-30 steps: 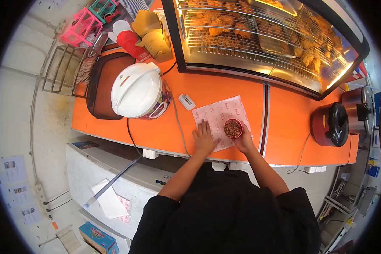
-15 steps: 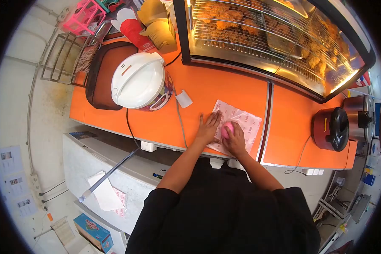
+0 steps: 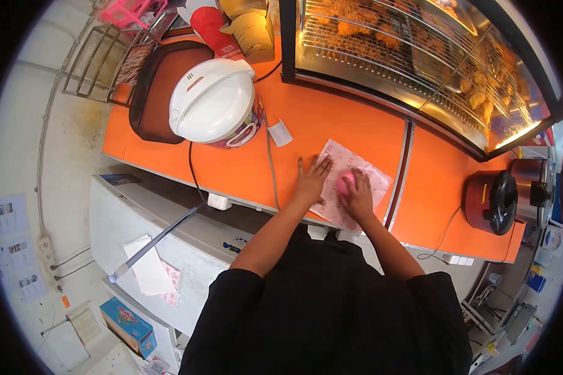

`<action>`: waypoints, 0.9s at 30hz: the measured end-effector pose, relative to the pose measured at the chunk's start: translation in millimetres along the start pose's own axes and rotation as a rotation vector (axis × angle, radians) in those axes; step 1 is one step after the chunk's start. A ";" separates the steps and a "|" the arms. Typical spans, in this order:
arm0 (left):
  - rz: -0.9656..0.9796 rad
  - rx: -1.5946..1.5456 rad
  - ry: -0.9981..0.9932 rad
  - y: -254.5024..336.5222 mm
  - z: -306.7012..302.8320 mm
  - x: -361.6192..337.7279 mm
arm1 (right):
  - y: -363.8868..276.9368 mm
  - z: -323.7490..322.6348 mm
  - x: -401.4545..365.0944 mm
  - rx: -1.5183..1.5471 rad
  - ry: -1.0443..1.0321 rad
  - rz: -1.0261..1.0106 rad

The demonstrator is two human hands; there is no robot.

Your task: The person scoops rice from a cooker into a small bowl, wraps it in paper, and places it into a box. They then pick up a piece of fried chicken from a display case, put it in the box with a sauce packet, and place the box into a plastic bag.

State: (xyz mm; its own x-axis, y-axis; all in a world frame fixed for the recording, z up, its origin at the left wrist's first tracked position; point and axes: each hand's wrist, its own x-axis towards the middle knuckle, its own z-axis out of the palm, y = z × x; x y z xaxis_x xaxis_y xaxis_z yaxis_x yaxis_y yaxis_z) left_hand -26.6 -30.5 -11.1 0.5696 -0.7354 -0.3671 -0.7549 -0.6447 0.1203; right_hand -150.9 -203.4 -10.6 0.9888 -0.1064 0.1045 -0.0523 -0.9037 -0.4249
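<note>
A square of pink-and-white printed wrapping paper (image 3: 378, 182) lies flat on the orange counter, close to its front edge. On the paper sits a small rounded pink bowl (image 3: 342, 182), which looks upturned. My right hand (image 3: 359, 197) curls over the top of the bowl and grips it. My left hand (image 3: 311, 182) rests flat on the paper's left edge, fingers spread. What lies under the bowl is hidden.
A white-lidded rice container (image 3: 213, 103) stands to the left, near a scrap of white paper (image 3: 280, 133). A lit glass cabinet (image 3: 413, 69) of fried food is at the back. A dark red cooker (image 3: 489, 199) stands on the right. Cables cross the counter's front edge.
The head view has shifted slightly, moving the scene in the picture. Both hands keep their places, one on the paper and one on the pink bowl.
</note>
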 end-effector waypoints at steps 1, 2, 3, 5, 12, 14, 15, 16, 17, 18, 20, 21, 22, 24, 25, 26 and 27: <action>0.005 0.000 -0.003 1.1 -0.1 -0.2 | 0.1 0.1 -5.7 0.024 -0.057 -0.108; 0.003 -0.004 -0.034 0.1 -1.4 2.2 | -1.4 -3.6 -4.7 0.047 -0.108 -0.220; -0.003 -0.007 -0.062 -1.6 -3.2 5.1 | 0.6 -9.3 -0.8 0.044 -0.102 -0.221; -0.007 -0.009 -0.058 -1.1 -5.3 4.8 | 4.9 -21.9 3.9 -0.005 -0.147 -0.096; -0.023 0.002 -0.063 2.1 -8.9 4.0 | -0.4 -11.3 -1.9 0.024 -0.125 -0.093; -0.030 -0.012 -0.073 3.6 -5.1 2.0 | -1.7 0.2 -11.0 0.020 -0.075 -0.067; -0.027 -0.015 -0.075 2.5 -7.6 3.1 | 0.2 -0.1 -14.2 0.041 -0.169 -0.209; -0.025 -0.005 -0.068 1.5 -11.0 4.3 | 2.7 -0.1 -13.1 0.057 -0.258 -0.354; -0.023 -0.005 -0.072 1.8 -9.8 3.5 | -1.2 -12.7 -5.4 0.074 -0.268 -0.227; -0.025 -0.009 -0.073 2.2 -8.4 4.6 | -0.9 -8.6 -2.4 0.071 -0.264 -0.231; -0.015 -0.071 -0.053 1.6 -2.4 -1.3 | -7.4 -0.1 -9.5 0.069 -0.094 -0.112; 0.008 -0.118 -0.023 -2.9 -4.2 0.1 | -4.3 -6.2 -11.2 0.061 -0.194 -0.293; 0.019 -0.106 -0.011 -5.9 -6.5 1.4 | -4.1 -8.9 -8.4 0.055 -0.176 -0.289; -0.132 -0.154 0.024 -1.4 -7.7 -11.5 | -7.9 -14.2 -6.4 0.085 -0.111 -0.098; -0.129 -0.156 0.026 3.1 -4.4 -22.4 | -9.1 -9.2 -7.3 0.041 -0.075 -0.122; -0.284 -0.278 0.107 7.8 0.4 -36.0 | -8.5 -11.6 -11.0 0.040 -0.074 -0.116; -0.434 -0.395 0.193 11.8 2.5 -45.9 | -7.5 -15.2 -11.3 0.067 -0.124 -0.177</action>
State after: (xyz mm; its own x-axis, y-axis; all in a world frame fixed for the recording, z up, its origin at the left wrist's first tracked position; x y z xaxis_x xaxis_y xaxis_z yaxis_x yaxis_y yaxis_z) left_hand -62.4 -3.8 4.9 0.8740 -0.3896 -0.2904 -0.2848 -0.8950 0.3433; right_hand -163.8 -201.8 5.0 0.9915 0.1072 0.0733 0.1291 -0.8738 -0.4688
